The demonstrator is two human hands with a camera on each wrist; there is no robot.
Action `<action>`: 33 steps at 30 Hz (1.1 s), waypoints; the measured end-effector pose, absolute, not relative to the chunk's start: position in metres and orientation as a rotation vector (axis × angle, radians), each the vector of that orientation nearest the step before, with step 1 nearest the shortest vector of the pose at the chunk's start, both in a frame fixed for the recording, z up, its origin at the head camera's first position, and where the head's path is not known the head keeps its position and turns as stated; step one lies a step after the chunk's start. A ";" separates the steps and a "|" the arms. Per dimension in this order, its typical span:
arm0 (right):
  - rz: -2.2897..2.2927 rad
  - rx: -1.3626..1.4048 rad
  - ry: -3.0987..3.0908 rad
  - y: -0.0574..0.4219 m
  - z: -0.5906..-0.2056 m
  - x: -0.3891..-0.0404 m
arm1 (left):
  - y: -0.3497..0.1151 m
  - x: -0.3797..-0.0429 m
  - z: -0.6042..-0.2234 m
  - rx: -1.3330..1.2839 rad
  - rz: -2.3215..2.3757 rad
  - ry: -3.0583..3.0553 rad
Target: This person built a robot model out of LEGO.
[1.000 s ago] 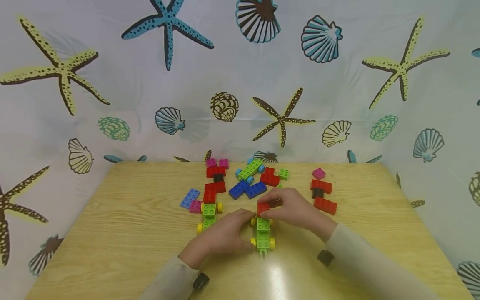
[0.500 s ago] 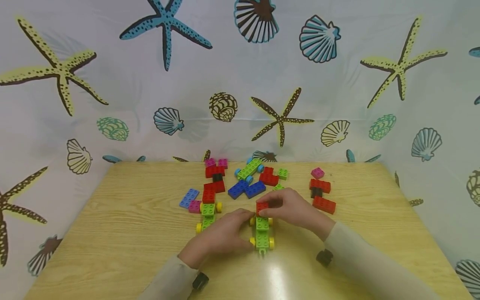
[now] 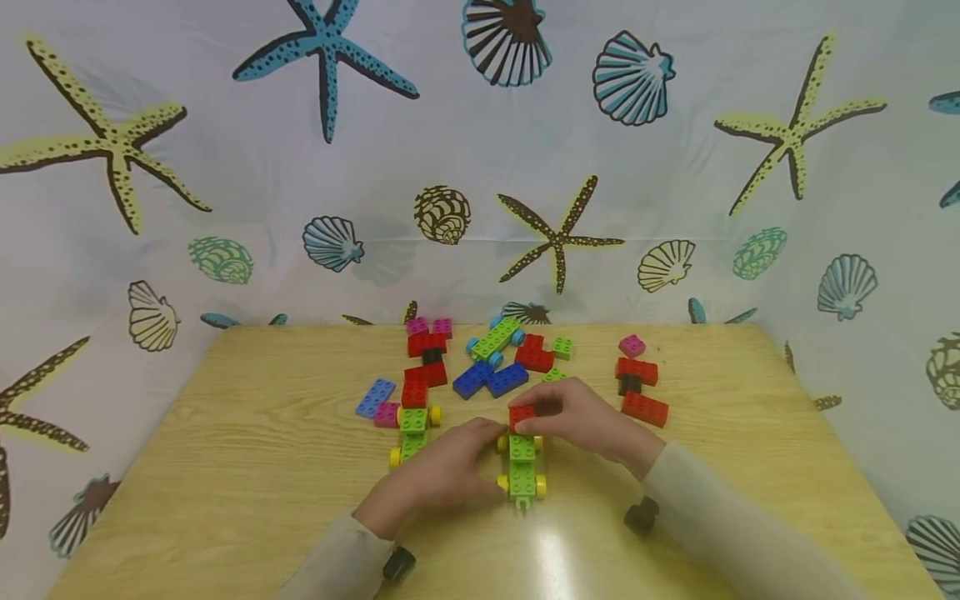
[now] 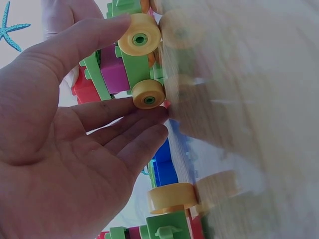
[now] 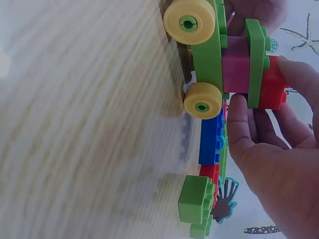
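Note:
A green toy car with yellow wheels stands on the table between my two hands. My left hand holds it from the left; in the left wrist view the thumb touches one wheel and the index finger the other. On the car's base sits a magenta brick, topped by a green plate. A red brick lies on that plate. My right hand pinches the red brick, with the index finger against the plate's underside.
Left of my left hand stands a similar green car bearing a red brick. Behind lie blue bricks, a green base with blue wheels and loose red bricks. Red and black bricks lie at right on the wooden table.
The head view has shifted slightly, so everything appears a little further left. Both hands keep their places on the car and the red brick.

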State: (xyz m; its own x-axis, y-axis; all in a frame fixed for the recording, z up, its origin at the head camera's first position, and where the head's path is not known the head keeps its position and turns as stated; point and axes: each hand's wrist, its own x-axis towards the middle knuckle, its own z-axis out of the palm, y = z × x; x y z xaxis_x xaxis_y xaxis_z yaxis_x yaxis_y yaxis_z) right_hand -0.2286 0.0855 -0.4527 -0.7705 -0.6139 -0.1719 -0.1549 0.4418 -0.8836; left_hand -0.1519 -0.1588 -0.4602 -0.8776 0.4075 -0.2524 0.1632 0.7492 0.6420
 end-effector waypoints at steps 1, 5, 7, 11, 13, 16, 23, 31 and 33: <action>-1.293 -0.646 2.223 0.085 -0.453 -0.229 | -0.159 -0.152 -0.460 0.439 0.894 2.570; -1.297 -0.660 2.226 0.086 -0.454 -0.228 | -0.158 -0.153 -0.461 0.451 0.895 2.571; -1.304 -0.656 2.225 0.087 -0.454 -0.228 | -0.158 -0.153 -0.461 0.453 0.897 2.569; -1.310 -0.666 2.213 0.087 -0.454 -0.229 | -0.158 -0.153 -0.460 0.440 0.910 2.560; -1.307 -0.674 2.204 0.087 -0.455 -0.229 | -0.158 -0.153 -0.460 0.431 0.912 2.558; -1.300 -0.655 2.196 0.087 -0.454 -0.228 | -0.158 -0.153 -0.461 0.430 0.903 2.562; -1.289 -0.663 2.226 0.086 -0.454 -0.226 | -0.160 -0.152 -0.461 0.443 0.910 2.573; -1.294 -0.668 2.220 0.086 -0.456 -0.224 | -0.160 -0.151 -0.461 0.436 0.906 2.566; -1.297 -0.655 2.216 0.086 -0.457 -0.224 | -0.160 -0.151 -0.461 0.429 0.906 2.562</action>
State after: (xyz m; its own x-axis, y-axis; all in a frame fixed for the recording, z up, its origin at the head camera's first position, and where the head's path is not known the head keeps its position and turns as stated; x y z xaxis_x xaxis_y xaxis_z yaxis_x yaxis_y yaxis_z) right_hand -0.2237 0.0860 -0.4575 -0.7668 -0.6198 -0.1672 -0.1576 0.4342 -0.8869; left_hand -0.1508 -0.1596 -0.4612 -0.8779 0.4049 -0.2558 0.1538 0.7443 0.6499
